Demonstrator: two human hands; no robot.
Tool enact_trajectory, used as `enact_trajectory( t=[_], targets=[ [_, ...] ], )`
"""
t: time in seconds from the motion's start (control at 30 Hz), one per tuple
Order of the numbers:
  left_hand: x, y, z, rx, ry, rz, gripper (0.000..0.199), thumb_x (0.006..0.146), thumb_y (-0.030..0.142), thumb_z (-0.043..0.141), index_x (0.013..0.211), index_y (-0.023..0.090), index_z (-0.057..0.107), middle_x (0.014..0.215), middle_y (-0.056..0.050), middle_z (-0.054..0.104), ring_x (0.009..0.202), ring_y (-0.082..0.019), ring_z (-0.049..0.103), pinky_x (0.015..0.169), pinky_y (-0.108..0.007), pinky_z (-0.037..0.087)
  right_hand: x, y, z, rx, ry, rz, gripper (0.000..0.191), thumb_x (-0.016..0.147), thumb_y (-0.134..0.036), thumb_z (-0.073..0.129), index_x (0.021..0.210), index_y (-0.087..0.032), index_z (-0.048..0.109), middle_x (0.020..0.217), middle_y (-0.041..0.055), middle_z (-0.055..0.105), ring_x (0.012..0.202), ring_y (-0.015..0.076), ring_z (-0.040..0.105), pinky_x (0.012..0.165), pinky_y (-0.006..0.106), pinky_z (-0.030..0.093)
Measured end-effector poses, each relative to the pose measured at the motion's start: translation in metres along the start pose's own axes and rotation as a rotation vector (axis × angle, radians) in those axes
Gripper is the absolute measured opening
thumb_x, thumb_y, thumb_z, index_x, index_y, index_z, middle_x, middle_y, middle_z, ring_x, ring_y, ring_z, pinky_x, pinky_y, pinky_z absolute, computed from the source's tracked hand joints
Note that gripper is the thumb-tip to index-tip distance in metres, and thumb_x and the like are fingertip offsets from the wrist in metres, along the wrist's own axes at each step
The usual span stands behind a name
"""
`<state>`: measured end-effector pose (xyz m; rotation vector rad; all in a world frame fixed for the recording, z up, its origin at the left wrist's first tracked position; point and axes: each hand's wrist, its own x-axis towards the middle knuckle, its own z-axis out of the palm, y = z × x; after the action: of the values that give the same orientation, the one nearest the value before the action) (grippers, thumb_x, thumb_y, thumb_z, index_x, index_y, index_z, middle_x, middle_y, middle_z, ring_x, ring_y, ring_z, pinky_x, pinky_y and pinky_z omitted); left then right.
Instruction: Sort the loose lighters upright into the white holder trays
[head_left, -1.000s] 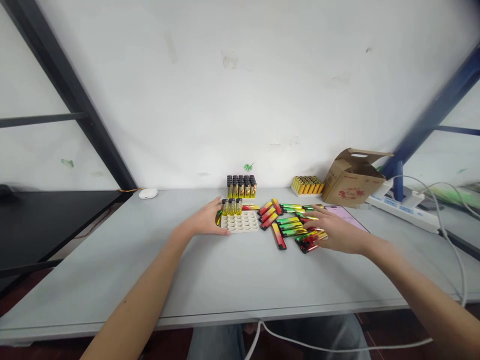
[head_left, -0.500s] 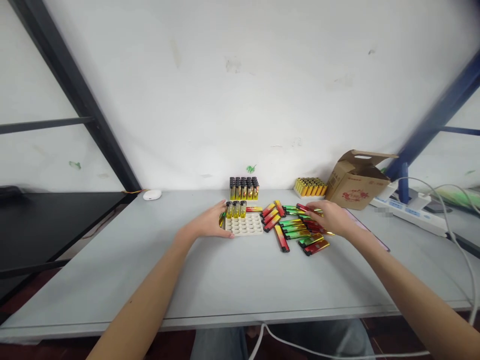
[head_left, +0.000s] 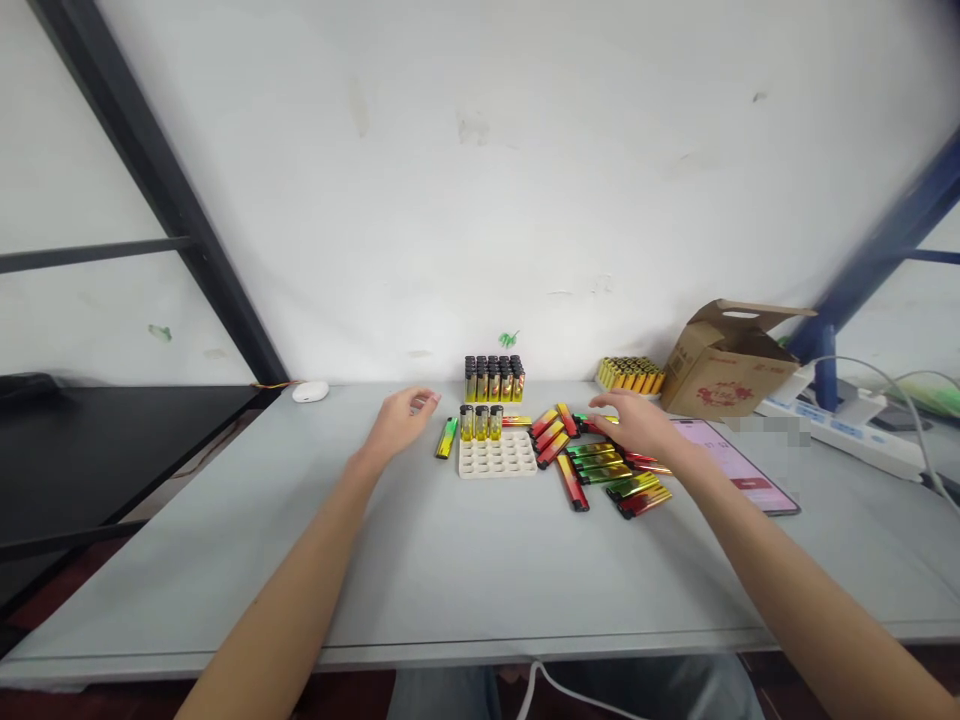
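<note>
My left hand hovers left of the white tray, fingers loosely curved and apart, holding nothing that I can see. Just right of it a green-and-yellow lighter lies on the table. The white holed tray has three yellow lighters standing upright in its back-left holes. Over the right side of a loose pile, my right hand is spread with thumb and fingers apart; it hides some lighters beneath. Green lighters and red-and-yellow lighters make up the pile, lying flat.
Behind the tray stands a block of upright black-topped lighters. Further right are a tray of yellow lighters, an open cardboard box, a phone and a white power strip. A white case sits far left.
My left hand has let go of the tray and moved up and left, uncovering the green lighter. My right hand has released the red lighter it held; its fingers have spread.
</note>
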<state>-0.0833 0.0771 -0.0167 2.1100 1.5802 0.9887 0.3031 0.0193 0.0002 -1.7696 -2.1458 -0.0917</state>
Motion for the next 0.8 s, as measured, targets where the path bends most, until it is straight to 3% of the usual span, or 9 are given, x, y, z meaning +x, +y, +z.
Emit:
enact_trajectory(
  t=[0.17, 0.33, 0.43, 0.67, 0.8],
  targets=[
    [-0.003, -0.005, 0.012, 0.186, -0.121, 0.131, 0.048, 0.083, 0.056, 0.049, 0.108, 0.019, 0.067, 0.118, -0.010, 0.065, 0.112, -0.028, 0.058, 0.099, -0.041, 0.046, 0.024, -0.044, 0.012, 0.218, 0.093, -0.068, 0.025, 0.090, -0.030, 0.048, 0.096, -0.019, 0.070, 0.103, 0.0067, 0.072, 0.096, 0.0231, 0.065, 0.086, 0.034, 0.046],
    [-0.005, -0.005, 0.017, 0.270, -0.205, 0.220, 0.047, 0.083, 0.058, 0.049, 0.107, 0.022, 0.068, 0.119, -0.009, 0.064, 0.115, -0.029, 0.056, 0.103, -0.041, 0.043, 0.022, -0.068, 0.038, 0.296, 0.132, -0.122, 0.024, 0.090, -0.024, 0.046, 0.098, -0.019, 0.069, 0.104, 0.0074, 0.071, 0.101, 0.0236, 0.061, 0.089, 0.035, 0.045],
    [-0.005, -0.005, 0.016, 0.269, -0.210, 0.220, 0.045, 0.082, 0.057, 0.050, 0.105, 0.022, 0.068, 0.118, -0.009, 0.065, 0.114, -0.028, 0.057, 0.101, -0.038, 0.043, 0.017, -0.061, 0.042, 0.337, 0.162, -0.146, 0.025, 0.090, -0.024, 0.046, 0.100, -0.019, 0.068, 0.106, 0.0077, 0.071, 0.105, 0.0236, 0.060, 0.092, 0.035, 0.044],
    [-0.008, -0.003, 0.020, 0.265, -0.202, 0.134, 0.040, 0.078, 0.046, 0.055, 0.106, 0.019, 0.064, 0.114, -0.010, 0.066, 0.112, -0.028, 0.057, 0.095, -0.036, 0.045, 0.018, -0.016, 0.035, 0.459, 0.398, 0.046, 0.027, 0.088, -0.026, 0.044, 0.096, -0.017, 0.069, 0.101, 0.0091, 0.072, 0.098, 0.0242, 0.064, 0.089, 0.039, 0.048],
    [-0.010, -0.001, 0.022, 0.276, -0.196, 0.127, 0.040, 0.078, 0.045, 0.054, 0.107, 0.018, 0.063, 0.114, -0.010, 0.066, 0.113, -0.028, 0.057, 0.093, -0.034, 0.046, 0.019, -0.008, 0.037, 0.455, 0.414, 0.076, 0.030, 0.087, -0.024, 0.042, 0.097, -0.015, 0.069, 0.101, 0.0107, 0.073, 0.096, 0.0247, 0.065, 0.089, 0.040, 0.048]
  ],
)
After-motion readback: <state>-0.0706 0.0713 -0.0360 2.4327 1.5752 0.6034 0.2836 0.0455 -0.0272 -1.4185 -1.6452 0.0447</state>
